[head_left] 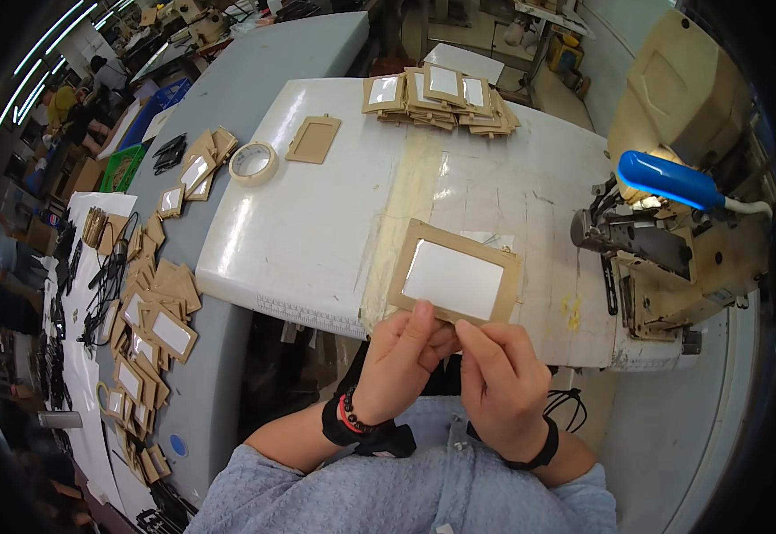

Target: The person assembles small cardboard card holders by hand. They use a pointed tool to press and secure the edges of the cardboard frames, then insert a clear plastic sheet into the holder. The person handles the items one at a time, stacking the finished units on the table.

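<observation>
A tan rectangular frame piece with a clear window (455,272) is held just above the white sewing table (316,222) at its near edge. My left hand (401,356) pinches its lower edge with thumb and fingers. My right hand (501,378) grips the same lower edge beside the left, fingers touching. Both wrists wear dark bands, the left one also a bead bracelet.
A sewing machine (664,249) with a blue lamp (668,180) stands at the right. A stack of similar framed pieces (441,98) lies at the table's far edge, with a tape roll (253,163) and one flat tan piece (314,140). Many more pieces (152,311) cover the grey bench on the left. People work far left.
</observation>
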